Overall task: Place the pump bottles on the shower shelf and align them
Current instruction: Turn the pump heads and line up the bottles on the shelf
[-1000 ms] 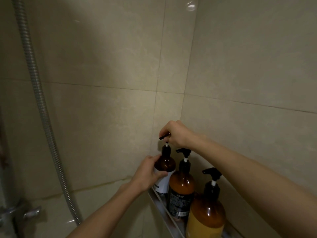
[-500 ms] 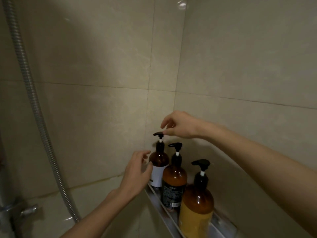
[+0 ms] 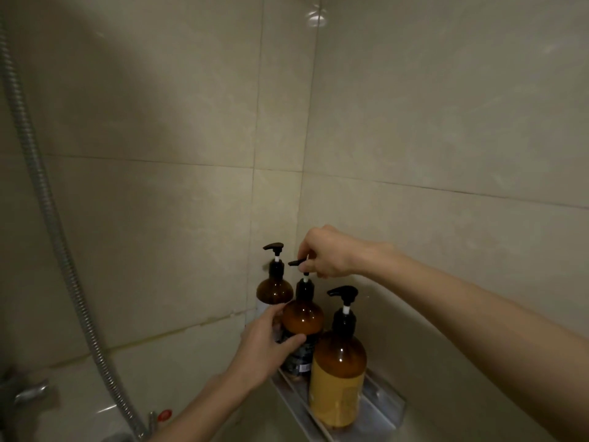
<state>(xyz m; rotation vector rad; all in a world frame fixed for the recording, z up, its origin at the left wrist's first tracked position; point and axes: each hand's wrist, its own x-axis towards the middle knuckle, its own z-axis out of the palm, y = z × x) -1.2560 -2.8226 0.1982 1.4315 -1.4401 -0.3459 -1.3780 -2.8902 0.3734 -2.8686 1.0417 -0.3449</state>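
Both hands work the middle bottle (image 3: 302, 317), left hand (image 3: 264, 349) gripping its body, right hand (image 3: 325, 255) pinching its pump (image 3: 296, 263); aligning seems underway, next probably turning that spout to match its neighbours.

On the shelf (image 3: 384, 408) a far bottle (image 3: 274, 291), middle bottle (image 3: 302, 317) and near bottle (image 3: 339, 374) stand in a row. The left grip (image 3: 261, 349) holds the middle bottle's body; the right grip (image 3: 325, 253) pinches its pump (image 3: 298, 262). A hose (image 3: 47, 199) hangs at left.
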